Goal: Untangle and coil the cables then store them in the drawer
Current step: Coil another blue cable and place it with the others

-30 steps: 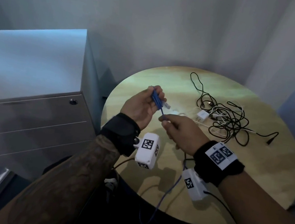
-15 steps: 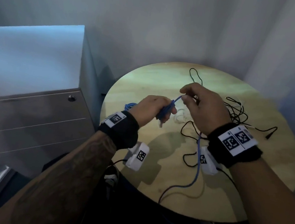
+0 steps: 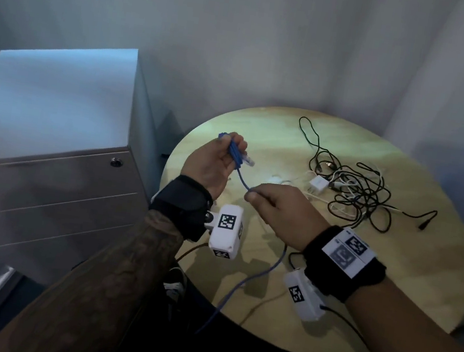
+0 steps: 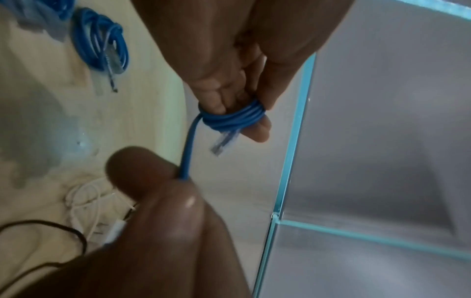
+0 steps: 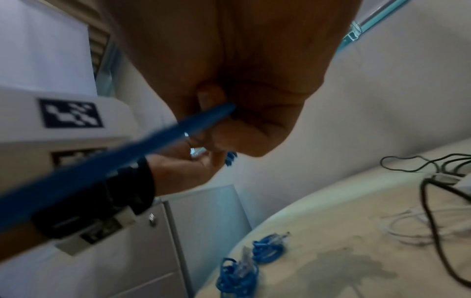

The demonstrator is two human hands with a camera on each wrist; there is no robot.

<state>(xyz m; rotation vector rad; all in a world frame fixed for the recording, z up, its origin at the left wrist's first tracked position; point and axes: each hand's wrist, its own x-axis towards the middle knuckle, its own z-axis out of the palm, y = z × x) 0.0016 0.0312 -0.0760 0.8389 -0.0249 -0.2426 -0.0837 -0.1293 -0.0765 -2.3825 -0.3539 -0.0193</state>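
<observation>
Left hand (image 3: 211,162): fingers (image 4: 257,129) wrapped by turns of the thin blue network cable (image 4: 188,153), clear plug dangling.
Right hand (image 3: 276,209): pinches the cable's free run above the round wooden tabletop (image 3: 421,262).
Wrist views only: two coiled blue cables (image 5: 252,264) near the tabletop's edge beside the grey metal drawer cabinet (image 3: 45,179).
Head view: tangled black and white cables (image 3: 354,190) towards the far edge.

Hands (image 3: 214,164) raised, fingers curled, pinching

Head view downward; wrist views close
</observation>
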